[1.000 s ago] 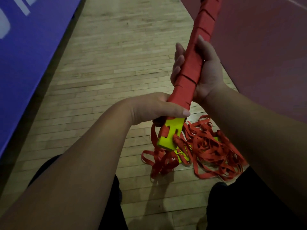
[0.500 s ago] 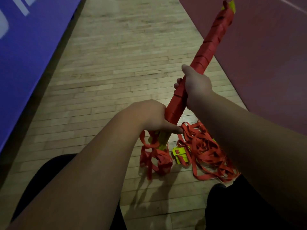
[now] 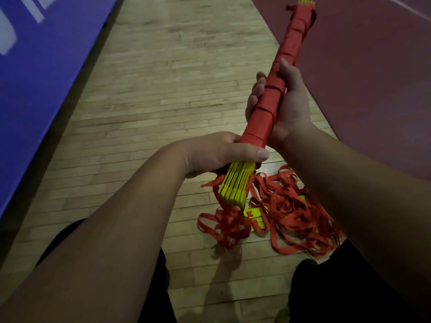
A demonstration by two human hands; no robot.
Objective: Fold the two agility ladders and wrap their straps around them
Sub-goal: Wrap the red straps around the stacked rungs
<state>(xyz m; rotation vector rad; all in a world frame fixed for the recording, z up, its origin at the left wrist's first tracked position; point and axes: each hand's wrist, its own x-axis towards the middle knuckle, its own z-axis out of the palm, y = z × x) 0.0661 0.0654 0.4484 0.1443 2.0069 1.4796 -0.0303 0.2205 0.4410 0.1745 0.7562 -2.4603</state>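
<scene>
A folded agility ladder (image 3: 289, 54), a stack of yellow rungs wound in red strap, slants from lower centre up to the top right. My left hand (image 3: 219, 152) grips its lower end, just above the bare yellow rung ends (image 3: 235, 185). My right hand (image 3: 284, 101) grips the wrapped middle from underneath, thumb along the top. Loose red strap (image 3: 228, 227) hangs from the lower end toward the floor. A second ladder (image 3: 291, 210) lies on the floor as a tangle of red straps with yellow rungs partly showing.
A pale wooden plank floor (image 3: 163, 89) runs ahead. A blue mat or wall pad (image 3: 46, 66) borders the left side, a dark red surface (image 3: 373, 89) the right. My dark-clothed legs (image 3: 349, 287) are at the bottom edge.
The bundle has been turned about its long axis, so the edges of the yellow rungs now face me. My right hand has regripped with its fingers underneath, and the bundle sits higher and closer.
</scene>
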